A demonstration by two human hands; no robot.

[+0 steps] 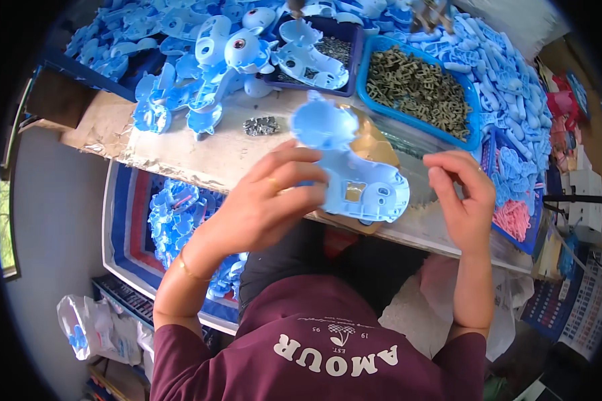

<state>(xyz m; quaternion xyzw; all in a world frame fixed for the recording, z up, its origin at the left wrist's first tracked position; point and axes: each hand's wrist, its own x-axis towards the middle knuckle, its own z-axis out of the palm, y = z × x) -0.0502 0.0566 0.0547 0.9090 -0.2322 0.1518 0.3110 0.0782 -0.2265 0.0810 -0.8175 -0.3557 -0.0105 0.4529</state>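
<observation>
A light blue plastic toy shell half (364, 184), with a rounded head part and a longer hollow body, is tilted above a brass-coloured fixture (374, 140) at the table's front edge. My left hand (281, 190) grips the shell's left side, its fingers curled and slightly blurred. To the right of the shell and apart from it, my right hand (463, 194) is raised with thumb and fingers drawn together. Anything between those fingertips is too small to make out. A small heap of silvery screws (261, 125) lies on the table beyond my left hand.
Ahead stands a blue basket (364, 80) of brownish metal parts, beside a dark tray (359, 33) of screws. Light blue shells (170, 93) pile up at the left, long blue parts (498, 73) at the right. Pink pieces (513, 219) sit far right; a lined bin (124, 227) stands below left.
</observation>
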